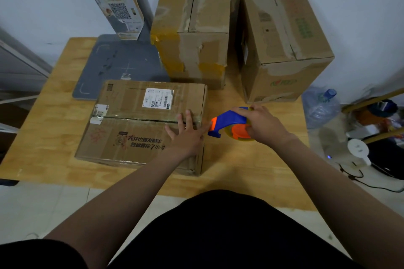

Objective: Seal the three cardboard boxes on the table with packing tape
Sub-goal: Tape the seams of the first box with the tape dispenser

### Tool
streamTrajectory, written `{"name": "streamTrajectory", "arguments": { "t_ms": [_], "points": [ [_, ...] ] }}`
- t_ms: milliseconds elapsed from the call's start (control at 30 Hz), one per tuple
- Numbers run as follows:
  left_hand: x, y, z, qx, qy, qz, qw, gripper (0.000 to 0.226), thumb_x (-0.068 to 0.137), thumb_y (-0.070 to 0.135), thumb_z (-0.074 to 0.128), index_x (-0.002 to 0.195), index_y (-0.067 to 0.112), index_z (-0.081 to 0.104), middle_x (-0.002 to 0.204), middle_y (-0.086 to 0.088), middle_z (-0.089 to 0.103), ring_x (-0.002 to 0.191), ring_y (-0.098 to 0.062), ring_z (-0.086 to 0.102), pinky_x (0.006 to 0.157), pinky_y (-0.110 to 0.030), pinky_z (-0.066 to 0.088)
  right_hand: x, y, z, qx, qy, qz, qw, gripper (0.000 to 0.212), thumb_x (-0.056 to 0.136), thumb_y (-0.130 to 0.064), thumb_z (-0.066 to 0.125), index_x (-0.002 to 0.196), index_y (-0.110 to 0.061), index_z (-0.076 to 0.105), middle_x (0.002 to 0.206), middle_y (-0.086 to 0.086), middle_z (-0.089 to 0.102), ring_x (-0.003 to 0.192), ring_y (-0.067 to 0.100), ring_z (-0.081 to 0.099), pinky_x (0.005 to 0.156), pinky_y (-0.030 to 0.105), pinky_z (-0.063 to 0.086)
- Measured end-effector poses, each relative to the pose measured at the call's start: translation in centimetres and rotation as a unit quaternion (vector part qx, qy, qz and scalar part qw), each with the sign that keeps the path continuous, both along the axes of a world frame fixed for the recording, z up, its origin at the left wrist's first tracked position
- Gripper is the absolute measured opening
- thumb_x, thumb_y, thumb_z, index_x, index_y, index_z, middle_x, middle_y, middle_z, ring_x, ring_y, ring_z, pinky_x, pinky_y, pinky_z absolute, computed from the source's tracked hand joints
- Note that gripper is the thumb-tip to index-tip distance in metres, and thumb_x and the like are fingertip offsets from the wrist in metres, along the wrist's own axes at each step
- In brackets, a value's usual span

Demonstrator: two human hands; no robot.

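A flat cardboard box [135, 124] with a white shipping label lies at the near middle of the wooden table [240, 172]. Its two top flaps meet along a seam running left to right. My left hand [185, 135] presses flat on the box top at the right end of that seam, fingers spread. Just off the box's right edge, my right hand [264, 124] grips a blue and orange tape dispenser [231, 123], its nose pointing at the box. Two taller boxes stand behind: one at the back middle [192, 28], one at the back right [282, 39].
A grey flat scale base [115, 65] with an upright post [118, 2] stands at the back left of the table. To the right, on the floor, are a large water bottle [321, 107], a white device [358, 150] and cables. A wall runs behind.
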State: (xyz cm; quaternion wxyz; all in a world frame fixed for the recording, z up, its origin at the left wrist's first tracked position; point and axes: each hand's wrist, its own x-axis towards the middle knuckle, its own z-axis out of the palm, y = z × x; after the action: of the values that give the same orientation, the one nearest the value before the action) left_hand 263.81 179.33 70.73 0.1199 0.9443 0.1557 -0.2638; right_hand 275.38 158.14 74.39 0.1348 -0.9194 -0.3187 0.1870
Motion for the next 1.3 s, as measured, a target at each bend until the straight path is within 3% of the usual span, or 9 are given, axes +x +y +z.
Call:
{"name": "streamTrajectory", "arguments": {
  "t_ms": [200, 400, 567, 700, 800, 967, 1133, 1200, 1300],
  "points": [
    [0.4, -0.2, 0.2, -0.007, 0.017, 0.008, 1.0, 0.064, 0.11, 0.022, 0.032, 0.154, 0.061, 0.005, 0.162, -0.012, -0.038, 0.144, -0.042, -0.04, 0.11, -0.079, -0.013, 0.6, 1.2, 0.1, -0.041, 0.002, -0.018, 0.999, 0.067, 0.095, -0.014, 0.053, 0.151, -0.046, 0.034, 0.133, 0.014, 0.043, 0.127, 0.038, 0.044, 0.096, 0.052, 0.05],
    [0.9, -0.8, -0.8, 0.01, 0.039, 0.012, 0.999, 0.077, 0.102, 0.006, 0.039, 0.148, 0.065, 0.02, 0.155, -0.017, -0.047, 0.137, -0.046, -0.047, 0.104, -0.082, -0.018, 0.0, 0.8, -1.4, -0.122, -0.007, -0.027, 0.992, 0.061, 0.098, -0.018, 0.048, 0.151, -0.043, 0.033, 0.128, 0.016, 0.042, 0.113, 0.045, 0.05, 0.086, 0.048, 0.05],
    [0.5, -0.6, -0.4, 0.0, 0.015, 0.015, 1.0, 0.093, 0.104, 0.005, 0.039, 0.147, 0.068, -0.014, 0.155, -0.015, -0.047, 0.139, -0.043, -0.046, 0.106, -0.082, -0.013, 1.6, -1.8, -5.1, -0.113, 0.111, -0.11, 0.981, 0.071, 0.088, -0.006, 0.055, 0.149, -0.038, 0.04, 0.126, 0.014, 0.05, 0.102, 0.037, 0.059, 0.087, 0.042, 0.049],
    [0.9, -1.2, -0.7, 0.03, 0.005, 0.02, 0.999, 0.106, 0.099, 0.0, 0.043, 0.141, 0.064, -0.03, 0.158, -0.02, -0.042, 0.142, -0.047, -0.04, 0.106, -0.085, -0.006, 2.8, -2.6, -7.4, -0.098, 0.197, -0.148, 0.964, 0.071, 0.089, -0.003, 0.056, 0.151, -0.033, 0.041, 0.143, 0.01, 0.049, 0.094, 0.028, 0.06, 0.074, 0.042, 0.059],
    [0.9, -1.5, -0.9, 0.052, -0.009, 0.019, 0.998, 0.102, 0.101, 0.006, 0.041, 0.14, 0.06, -0.036, 0.161, -0.02, -0.035, 0.146, -0.048, -0.034, 0.108, -0.084, -0.002, 3.2, -2.9, -9.1, -0.078, 0.245, -0.176, 0.95, 0.069, 0.091, -0.002, 0.055, 0.152, -0.03, 0.04, 0.143, 0.012, 0.048, 0.095, 0.038, 0.065, 0.062, 0.052, 0.062],
    [0.6, -1.1, -0.7, 0.044, -0.027, 0.028, 0.998, 0.1, 0.101, 0.012, 0.045, 0.145, 0.058, -0.032, 0.165, -0.015, -0.03, 0.149, -0.043, -0.03, 0.111, -0.081, 0.0, 3.6, -3.0, -10.9, -0.086, 0.253, -0.173, 0.948, 0.076, 0.089, -0.013, 0.064, 0.156, -0.029, 0.031, 0.151, 0.021, 0.028, 0.101, 0.037, 0.06, 0.087, 0.048, 0.056],
    [0.2, -0.3, -0.3, 0.002, -0.066, 0.046, 0.997, 0.095, 0.099, 0.034, 0.053, 0.147, 0.062, -0.024, 0.17, -0.009, -0.014, 0.154, -0.038, -0.019, 0.113, -0.079, 0.002, 3.7, -2.7, -10.0, -0.054, 0.262, -0.176, 0.947, 0.093, 0.085, -0.022, 0.075, 0.16, -0.026, 0.022, 0.163, 0.018, 0.004, 0.146, 0.04, 0.028, 0.108, 0.044, 0.043],
    [0.0, 0.1, 0.1, 0.006, -0.112, 0.057, 0.992, 0.089, 0.097, 0.043, 0.055, 0.152, 0.059, -0.013, 0.171, -0.007, 0.004, 0.157, -0.035, -0.003, 0.115, -0.077, 0.012, 3.7, -2.1, -9.2, -0.045, 0.252, -0.159, 0.954, 0.092, 0.084, -0.028, 0.076, 0.16, -0.021, 0.024, 0.163, 0.015, 0.009, 0.148, 0.036, 0.023, 0.11, 0.042, 0.04],
    [-0.3, 1.3, 0.8, -0.002, -0.164, 0.085, 0.983, 0.081, 0.095, 0.048, 0.058, 0.157, 0.051, 0.006, 0.164, -0.001, 0.029, 0.152, -0.033, 0.021, 0.112, -0.071, 0.028, 2.7, -0.2, -6.9, -0.013, 0.244, -0.144, 0.959, 0.082, 0.083, -0.04, 0.073, 0.153, -0.02, 0.037, 0.155, 0.011, 0.033, 0.128, 0.03, 0.049, 0.101, 0.039, 0.048]
  ]
}}
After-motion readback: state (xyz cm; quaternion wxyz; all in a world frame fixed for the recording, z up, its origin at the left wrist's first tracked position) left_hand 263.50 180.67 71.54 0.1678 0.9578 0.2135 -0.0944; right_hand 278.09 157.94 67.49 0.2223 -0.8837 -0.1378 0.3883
